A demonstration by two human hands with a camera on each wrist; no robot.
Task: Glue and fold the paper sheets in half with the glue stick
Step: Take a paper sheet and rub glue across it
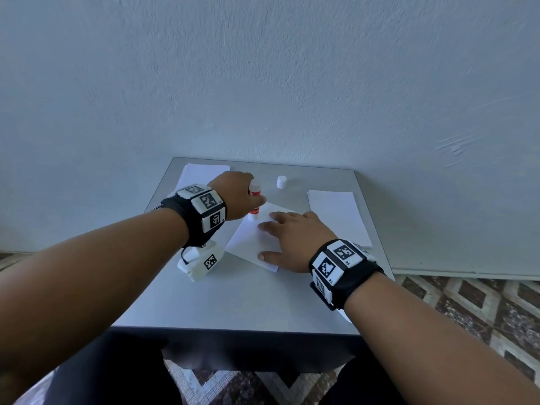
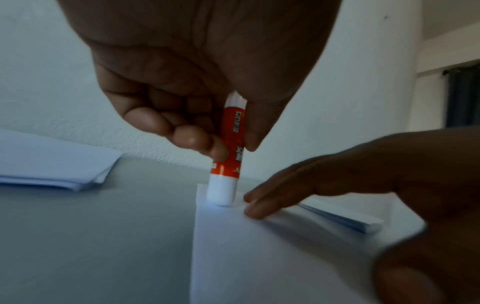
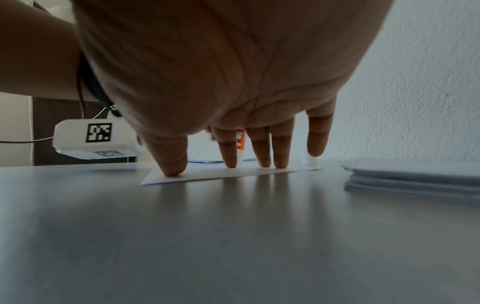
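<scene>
A single white paper sheet [image 1: 248,244] lies at the middle of the grey table [image 1: 248,302]. My left hand [image 1: 239,197] grips a red and white glue stick [image 1: 254,204] upright, its white lower end touching the sheet's far corner [image 2: 221,193]. Thumb and fingers [image 2: 192,137] pinch the stick's red barrel [image 2: 232,144]. My right hand [image 1: 287,238] lies flat on the sheet with spread straight fingers [image 3: 230,152] pressing it down; the thumb [image 3: 168,156] pins the near corner of the sheet [image 3: 207,174].
A stack of white sheets [image 1: 339,217] sits at the table's right, another stack [image 1: 201,173] at the far left. The white glue cap [image 1: 281,182] stands at the back. A plain wall rises behind the table. A tiled floor [image 1: 473,305] lies to the right.
</scene>
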